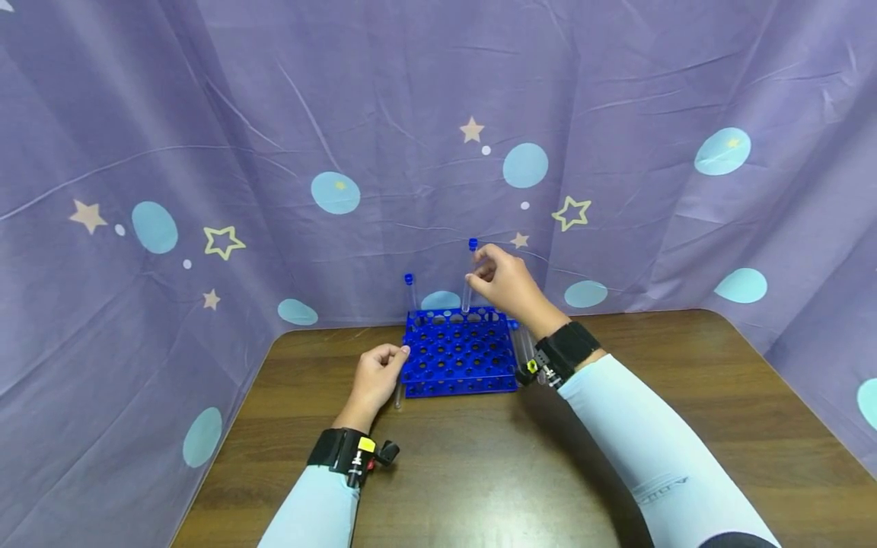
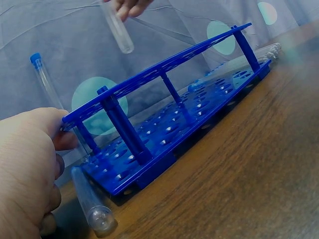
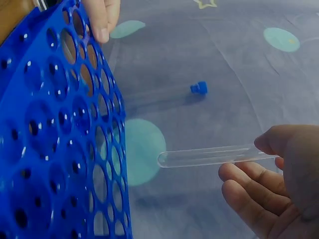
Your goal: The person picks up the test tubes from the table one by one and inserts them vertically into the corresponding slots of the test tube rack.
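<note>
Purple cloth [image 1: 384,99] printed with stars and pale blue discs hangs behind and to both sides of a dark wooden table [image 1: 479,472], filling the upper two thirds of the head view. At the centre of that view, near the table's far edge, stands a blue tube rack [image 1: 457,352] with rows of round holes.

The right hand [image 1: 505,283] is raised above the rack's far right corner, just right of centre in the frame. Its thumb and fingertips pinch a clear test tube with a blue cap [image 1: 470,278] near the upper end; the tube hangs upright, cap on top, and its rounded bottom sits just above the rack's back row, not yet in a hole as far as the left wrist view shows. In the right wrist view the tube's glass runs leftward out of the thumb [image 3: 279,142] and the curled fingers below it, with the free rounded end well clear of the fingers.

The left hand [image 1: 375,378] sits at the rack's near left corner, left of centre in the head view. Its fingers are curled, with thumb and fingertip touching the edge of the rack's upper plate; the left wrist view shows this contact at its left edge.

A second capped tube [image 1: 409,293] stands upright at the rack's back left corner. An uncapped tube [image 2: 92,206] lies on the table along the rack's left side, just beside the left hand. More clear tubes [image 1: 526,346] lie on the table at the rack's right side.
</note>
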Demonstrator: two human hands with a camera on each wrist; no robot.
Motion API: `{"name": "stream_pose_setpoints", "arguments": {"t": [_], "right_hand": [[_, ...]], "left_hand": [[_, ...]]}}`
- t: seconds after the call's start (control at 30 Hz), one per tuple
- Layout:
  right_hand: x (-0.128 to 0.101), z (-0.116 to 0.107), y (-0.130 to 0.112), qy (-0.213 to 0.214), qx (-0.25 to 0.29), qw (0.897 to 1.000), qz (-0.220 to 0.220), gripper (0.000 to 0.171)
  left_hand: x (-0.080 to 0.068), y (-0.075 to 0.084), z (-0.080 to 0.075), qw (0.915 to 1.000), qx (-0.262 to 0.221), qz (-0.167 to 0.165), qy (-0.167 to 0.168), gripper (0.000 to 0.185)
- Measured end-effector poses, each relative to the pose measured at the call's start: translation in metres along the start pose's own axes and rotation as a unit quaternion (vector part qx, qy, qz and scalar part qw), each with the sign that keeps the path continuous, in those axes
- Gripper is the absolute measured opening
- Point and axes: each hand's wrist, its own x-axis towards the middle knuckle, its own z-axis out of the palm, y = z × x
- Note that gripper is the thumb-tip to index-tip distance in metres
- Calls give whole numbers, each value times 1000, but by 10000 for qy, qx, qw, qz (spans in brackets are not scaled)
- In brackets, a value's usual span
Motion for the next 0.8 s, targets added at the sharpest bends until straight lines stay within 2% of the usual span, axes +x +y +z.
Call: {"name": "stream_pose_setpoints", "arguments": {"t": [0.4,0.8], "right_hand": [[28,40,-8,-258,473,9985,133,31],[38,69,-5,-11,178,9998,-52,24]], "left_hand": [[1,-2,0,9999,-82,68,-83,29],[0,-1,0,9999,-115,37,-61,28]]}}
